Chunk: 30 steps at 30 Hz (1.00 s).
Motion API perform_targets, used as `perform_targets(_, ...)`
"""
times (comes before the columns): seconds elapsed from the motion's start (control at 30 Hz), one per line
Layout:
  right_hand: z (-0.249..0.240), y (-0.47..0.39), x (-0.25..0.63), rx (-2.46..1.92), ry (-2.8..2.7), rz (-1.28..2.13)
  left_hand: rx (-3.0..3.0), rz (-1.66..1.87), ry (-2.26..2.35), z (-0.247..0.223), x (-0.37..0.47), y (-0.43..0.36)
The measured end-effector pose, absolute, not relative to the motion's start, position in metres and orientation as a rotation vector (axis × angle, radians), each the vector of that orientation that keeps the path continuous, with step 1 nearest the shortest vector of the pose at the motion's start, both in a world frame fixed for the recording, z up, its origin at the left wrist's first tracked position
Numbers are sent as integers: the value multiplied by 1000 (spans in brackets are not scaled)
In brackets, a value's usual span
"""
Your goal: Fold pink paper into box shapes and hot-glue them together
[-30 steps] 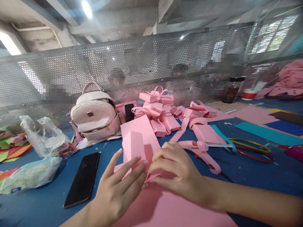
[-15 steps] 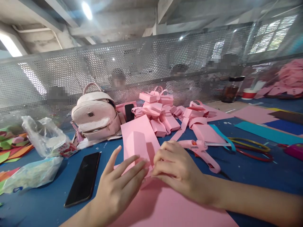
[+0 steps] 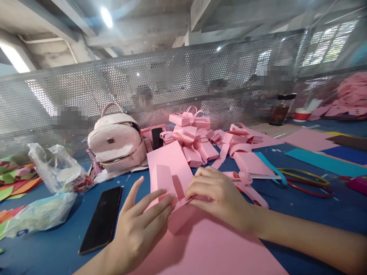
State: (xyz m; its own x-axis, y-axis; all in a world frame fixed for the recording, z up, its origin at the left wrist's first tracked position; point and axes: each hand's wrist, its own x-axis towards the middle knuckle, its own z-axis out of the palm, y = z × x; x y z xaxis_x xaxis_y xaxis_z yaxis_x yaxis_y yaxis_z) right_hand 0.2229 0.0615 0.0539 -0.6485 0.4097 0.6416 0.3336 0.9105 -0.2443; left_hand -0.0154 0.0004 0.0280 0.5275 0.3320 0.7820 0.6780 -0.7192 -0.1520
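Observation:
A folded piece of pink paper (image 3: 180, 215) stands between my two hands, above a large flat pink sheet (image 3: 220, 244). My right hand (image 3: 215, 194) pinches the folded piece's right edge between thumb and fingers. Against its left side rests my left hand (image 3: 146, 217), fingers spread and thumb raised. Behind them lies another pink sheet (image 3: 168, 156) with an upright fold. A pink glue gun (image 3: 248, 187) lies just beyond my right hand, which partly hides it.
On the left are a black phone (image 3: 101, 221), plastic bags (image 3: 43, 214) and a pale pink backpack (image 3: 116, 141). Pink paper boxes (image 3: 186, 133) are heaped at the back. Scissors (image 3: 306, 183), coloured sheets, a jar (image 3: 281, 110) and a cup (image 3: 302, 114) stand or lie to the right.
My right hand has shifted slightly right, its grip opening a gap from my left hand. My left hand has moved slightly left, and more of the folded piece's front shows.

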Motion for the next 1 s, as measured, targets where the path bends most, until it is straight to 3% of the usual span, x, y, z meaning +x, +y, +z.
perform_targets(0.37,65,65,215,-367,-2425,143,-2882,-1093,-1244,56,-26,-1)
perform_targets(0.7,78,63,194,-243,-2417,46,-2952,-1199,-1480,68,-37,3)
perform_targets(0.87,75,63,189,-224,-2439,42,-3083,-1250,-1487,75,-41,3)
perform_targets(1.0,74,63,189,-244,-2435,71,-3033,-1083,-1360,69,-49,11)
